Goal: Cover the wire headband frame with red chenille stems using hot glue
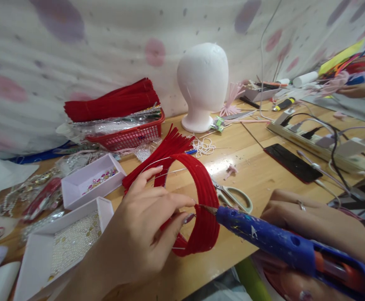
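Note:
Between thumb and index finger, my left hand [149, 221] pinches the inner edge of a red fuzzy band [209, 200] bent into a ring. It looks built from pipe cleaners laid side by side, and thin bare wires stick out at its left. My right hand [323, 234] grips a blue hot glue gun [264, 234], its fingers partly hidden behind the body. The metal nozzle points left and meets the band close to my left fingertips; whether glue is coming out cannot be seen. Behind the ring lies a bunch of red pipe cleaners [166, 152].
Scissors [235, 196] lie just right of the ring. Trays of gems [71, 190] and beads [32, 255] stand left. Behind are a red basket [122, 140] and a foam head [203, 83]. A phone [292, 163] and power strip [314, 144] lie right; another person's hand [364, 90] is beyond.

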`<state>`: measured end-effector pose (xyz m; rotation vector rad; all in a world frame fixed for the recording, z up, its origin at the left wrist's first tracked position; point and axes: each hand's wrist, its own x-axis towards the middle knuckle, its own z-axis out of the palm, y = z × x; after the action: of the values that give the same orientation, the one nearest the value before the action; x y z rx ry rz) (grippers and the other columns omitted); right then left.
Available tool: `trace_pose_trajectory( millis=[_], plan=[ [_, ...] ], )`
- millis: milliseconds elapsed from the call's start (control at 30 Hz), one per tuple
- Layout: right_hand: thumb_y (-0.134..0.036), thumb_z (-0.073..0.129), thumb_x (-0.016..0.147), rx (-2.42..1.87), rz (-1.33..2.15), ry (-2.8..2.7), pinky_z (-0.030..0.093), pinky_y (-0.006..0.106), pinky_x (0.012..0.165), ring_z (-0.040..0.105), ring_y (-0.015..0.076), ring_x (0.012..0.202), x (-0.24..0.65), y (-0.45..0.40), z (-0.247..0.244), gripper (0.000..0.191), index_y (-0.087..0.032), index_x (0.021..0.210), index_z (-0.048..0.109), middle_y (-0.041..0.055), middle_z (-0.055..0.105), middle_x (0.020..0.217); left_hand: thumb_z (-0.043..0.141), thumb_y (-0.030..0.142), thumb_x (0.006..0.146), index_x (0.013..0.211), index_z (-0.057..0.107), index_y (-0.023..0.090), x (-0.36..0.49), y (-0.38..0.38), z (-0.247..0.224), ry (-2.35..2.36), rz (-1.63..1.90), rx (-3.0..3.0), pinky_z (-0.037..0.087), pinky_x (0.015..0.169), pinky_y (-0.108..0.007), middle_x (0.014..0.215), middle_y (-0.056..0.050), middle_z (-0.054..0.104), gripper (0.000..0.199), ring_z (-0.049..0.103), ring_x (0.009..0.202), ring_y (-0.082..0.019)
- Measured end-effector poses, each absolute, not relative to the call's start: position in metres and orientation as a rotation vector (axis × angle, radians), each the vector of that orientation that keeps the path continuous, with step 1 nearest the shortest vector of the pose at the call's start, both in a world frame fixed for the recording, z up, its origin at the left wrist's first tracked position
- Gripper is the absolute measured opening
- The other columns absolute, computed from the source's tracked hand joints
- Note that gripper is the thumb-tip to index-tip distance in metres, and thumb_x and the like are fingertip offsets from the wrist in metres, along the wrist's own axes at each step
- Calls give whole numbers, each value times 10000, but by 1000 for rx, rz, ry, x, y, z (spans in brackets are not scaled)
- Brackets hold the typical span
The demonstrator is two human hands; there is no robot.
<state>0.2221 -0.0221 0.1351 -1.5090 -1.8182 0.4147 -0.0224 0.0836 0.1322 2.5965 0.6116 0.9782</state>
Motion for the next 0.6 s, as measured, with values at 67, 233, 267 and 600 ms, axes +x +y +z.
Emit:
trace_pose_trajectory(
  millis=[67, 233, 267, 600],
  plan=[
    [-798, 470, 887, -1510, 396, -1841, 339, 302, 485, 517, 168, 540, 223, -22, 135, 536, -280, 800, 573, -15, 498, 634, 580, 108, 948, 1014, 655, 182, -22, 84, 132, 618, 980, 2592, 325, 1179, -355, 862, 23, 798, 124, 731, 770, -98],
    [-706, 509, 929, -1518, 236, -1927, 352, 299, 454, 504, 170, 521, 231, -24, 130, 434, -292, 828, 592, -6, 539, 636, 583, 105, 948, 1015, 648, 189, -23, 82, 131, 640, 983, 2589, 341, 1174, -369, 836, 45, 782, 125, 712, 732, -93],
    [-687, 524, 931, -1509, 202, -1950, 357, 294, 438, 507, 169, 520, 234, -25, 129, 411, -293, 840, 595, -3, 547, 642, 585, 104, 947, 1014, 647, 191, -23, 82, 131, 638, 981, 2587, 339, 1177, -373, 841, 48, 780, 126, 709, 731, -91],
    [-793, 447, 896, -1536, 222, -1815, 322, 306, 403, 493, 169, 486, 229, -32, 130, 550, -276, 770, 589, -1, 529, 608, 594, 91, 941, 945, 648, 192, -21, 83, 132, 646, 983, 2578, 364, 1149, -402, 773, 66, 753, 115, 678, 687, -89]
  ],
)
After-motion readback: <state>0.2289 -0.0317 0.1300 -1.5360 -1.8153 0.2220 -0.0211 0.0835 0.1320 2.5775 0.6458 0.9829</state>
